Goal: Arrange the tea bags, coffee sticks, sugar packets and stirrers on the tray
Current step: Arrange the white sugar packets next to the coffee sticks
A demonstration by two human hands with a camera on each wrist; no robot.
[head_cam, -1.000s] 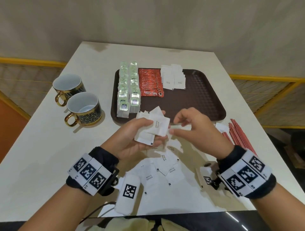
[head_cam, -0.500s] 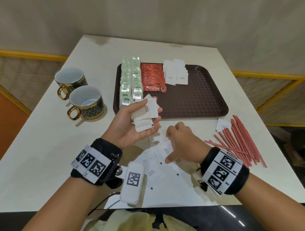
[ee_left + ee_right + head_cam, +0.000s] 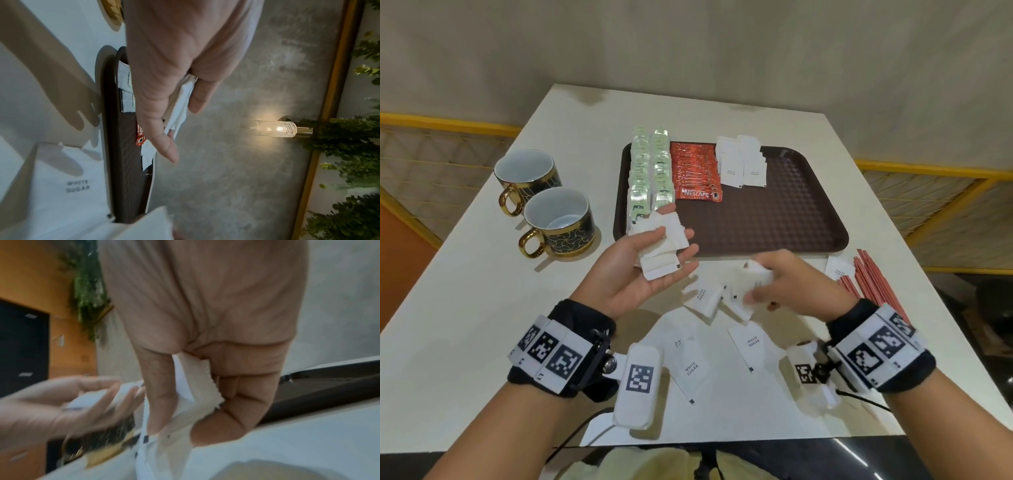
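Observation:
My left hand (image 3: 674, 240) is palm up at the tray's near left corner, thumb pinning a stack of white sugar packets (image 3: 659, 269) against the fingers; the left wrist view shows the same stack (image 3: 180, 104) under the thumb. Blurred just above the table, my right hand (image 3: 760, 284) pinches a few sugar packets (image 3: 195, 386) between thumb and fingers. More loose sugar packets (image 3: 703, 296) lie on the table below the hands. On the brown tray (image 3: 774, 219) are two rows of tea bags (image 3: 650, 171), red coffee sticks (image 3: 697, 171) and a sugar packet pile (image 3: 741, 161).
Red stirrers (image 3: 873, 277) lie on the table right of the tray, with one sugar packet (image 3: 837, 269) beside them. Two dark gold-handled mugs (image 3: 558, 222) stand left of the tray. The tray's right half is bare. The table's near edge is close below my wrists.
My right hand dropped to the loose packets on the table, then rose with a few pinched in it. The left hand kept its stack and stayed near the tray corner.

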